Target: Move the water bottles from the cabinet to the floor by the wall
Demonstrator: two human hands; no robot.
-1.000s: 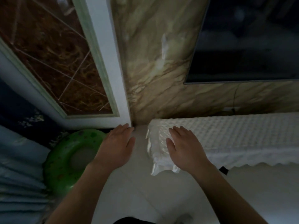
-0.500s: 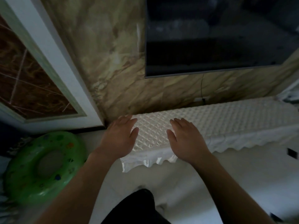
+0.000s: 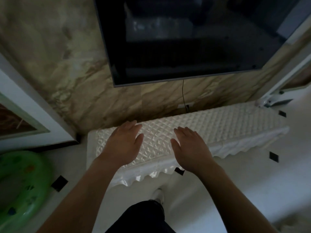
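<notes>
A low cabinet [image 3: 218,125] draped in a white quilted cover with a scalloped edge runs along a marbled tan wall [image 3: 70,68]. Above the cabinet hangs a dark television [image 3: 185,39], a thin black cable [image 3: 183,95] dropping from it to the cabinet's back edge. Left of the cabinet a green inflatable ring [image 3: 21,187] lies on the pale tiled floor [image 3: 252,190]. Over the cabinet's left end the left hand [image 3: 122,145] and right hand [image 3: 190,148] hover palm-down, fingers spread and grasping nothing. No water bottles show anywhere. No readable writing appears. In front of the cabinet stands a dark trouser leg [image 3: 144,216] and a light shoe [image 3: 158,195].
</notes>
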